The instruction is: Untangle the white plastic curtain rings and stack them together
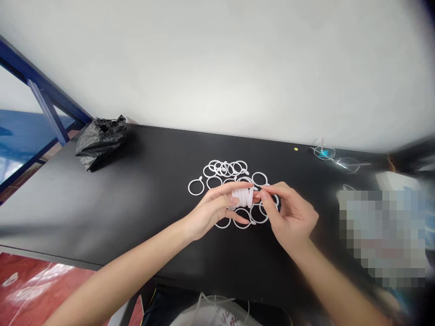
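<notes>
My left hand [217, 201] holds a row of white curtain rings [242, 198] packed side by side, its fingers running through and around them. Close to its fingertips, my right hand [288, 210] is closed in a pinch of thumb and forefinger at the end of the row. What sits in that pinch is too small to make out. Beneath and beyond both hands, several loose white curtain rings [196, 194], each with a small eyelet, lie on the black table [163, 149]. Some overlap, and my hands hide part of the group.
A crumpled black plastic bag [100, 140] lies at the table's back left. Wire-framed glasses [335, 158] and a yellow speck [296, 149] are at the back right, near a blurred-out item [380, 231]. A white wall [217, 63] rises behind; a blue metal frame [41, 86] stands left.
</notes>
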`<state>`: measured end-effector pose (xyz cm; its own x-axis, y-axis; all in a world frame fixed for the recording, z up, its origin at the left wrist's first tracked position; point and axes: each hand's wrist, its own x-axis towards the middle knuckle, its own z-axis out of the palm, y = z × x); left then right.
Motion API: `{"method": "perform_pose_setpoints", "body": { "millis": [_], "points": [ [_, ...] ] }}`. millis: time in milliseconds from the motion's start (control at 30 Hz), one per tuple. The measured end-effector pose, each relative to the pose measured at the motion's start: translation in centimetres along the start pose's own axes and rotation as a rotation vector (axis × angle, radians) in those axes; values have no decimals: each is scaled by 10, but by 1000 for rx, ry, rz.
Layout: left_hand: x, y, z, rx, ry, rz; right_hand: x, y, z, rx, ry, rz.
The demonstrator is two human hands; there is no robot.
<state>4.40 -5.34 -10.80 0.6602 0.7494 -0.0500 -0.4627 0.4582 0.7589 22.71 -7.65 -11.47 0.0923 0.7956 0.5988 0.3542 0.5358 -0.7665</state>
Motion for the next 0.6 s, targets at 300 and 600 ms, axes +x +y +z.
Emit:
{"method": "perform_pose_setpoints", "body": {
  "millis": [300,600],
  "points": [
    [-1,5,3,-52,-61,25,7,-2,-3,91,-322,273],
    [-2,8,2,-105,-205,-24,4,-9,3,165,-507,476]
  ]
}}
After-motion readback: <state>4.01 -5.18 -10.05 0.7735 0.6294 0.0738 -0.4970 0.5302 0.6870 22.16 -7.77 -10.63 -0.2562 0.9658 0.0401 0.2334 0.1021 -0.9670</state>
